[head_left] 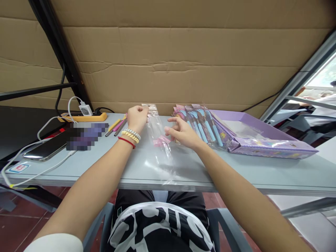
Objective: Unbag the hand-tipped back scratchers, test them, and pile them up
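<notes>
My left hand (138, 118), with bracelets at its wrist, is closed at the upper left edge of a clear plastic bag (155, 124). The bag lies on the grey tabletop, and a pink label (161, 140) shows on it. To the right of the bag, my right hand (182, 133) has its thumb and fingers apart and holds nothing that I can see. Just beyond it lies a row of clear packets (201, 122) holding light blue long-handled tools with fan-shaped heads. The right hand partly covers these packets.
A shallow purple box (275, 148) with clear plastic in it stands at the right. On the left lie several pens (119, 126), a dark phone (47, 148), white charging cables (52, 171) and a yellow power strip (102, 116). Cardboard (183, 52) stands behind the table.
</notes>
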A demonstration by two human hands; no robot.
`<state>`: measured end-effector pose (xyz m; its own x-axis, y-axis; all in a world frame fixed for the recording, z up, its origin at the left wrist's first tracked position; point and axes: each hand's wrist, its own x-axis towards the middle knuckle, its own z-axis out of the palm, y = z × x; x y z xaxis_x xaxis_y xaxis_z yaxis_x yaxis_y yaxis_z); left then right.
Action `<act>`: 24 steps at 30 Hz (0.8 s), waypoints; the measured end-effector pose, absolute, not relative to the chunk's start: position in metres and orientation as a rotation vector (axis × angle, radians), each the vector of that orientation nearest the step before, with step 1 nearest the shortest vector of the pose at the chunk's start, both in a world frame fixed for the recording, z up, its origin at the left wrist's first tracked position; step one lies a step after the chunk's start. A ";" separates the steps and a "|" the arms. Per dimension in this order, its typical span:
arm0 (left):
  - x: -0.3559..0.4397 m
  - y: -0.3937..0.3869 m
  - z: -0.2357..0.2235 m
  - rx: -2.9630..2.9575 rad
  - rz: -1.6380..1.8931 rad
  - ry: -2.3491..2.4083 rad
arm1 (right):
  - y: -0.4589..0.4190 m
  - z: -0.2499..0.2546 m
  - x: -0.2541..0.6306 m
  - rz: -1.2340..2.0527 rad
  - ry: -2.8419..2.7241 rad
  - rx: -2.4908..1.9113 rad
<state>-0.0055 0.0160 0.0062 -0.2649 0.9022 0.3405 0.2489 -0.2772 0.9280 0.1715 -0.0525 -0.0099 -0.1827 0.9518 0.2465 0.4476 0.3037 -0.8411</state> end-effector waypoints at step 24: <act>-0.020 0.022 0.024 0.887 1.941 0.861 | -0.059 0.006 0.187 0.980 -1.719 -1.097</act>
<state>-0.0197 0.0223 0.0245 -0.4194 0.8688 0.2632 -0.3882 -0.4337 0.8131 0.1866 -0.0593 0.0059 -0.2530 0.9370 0.2409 0.2700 0.3075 -0.9124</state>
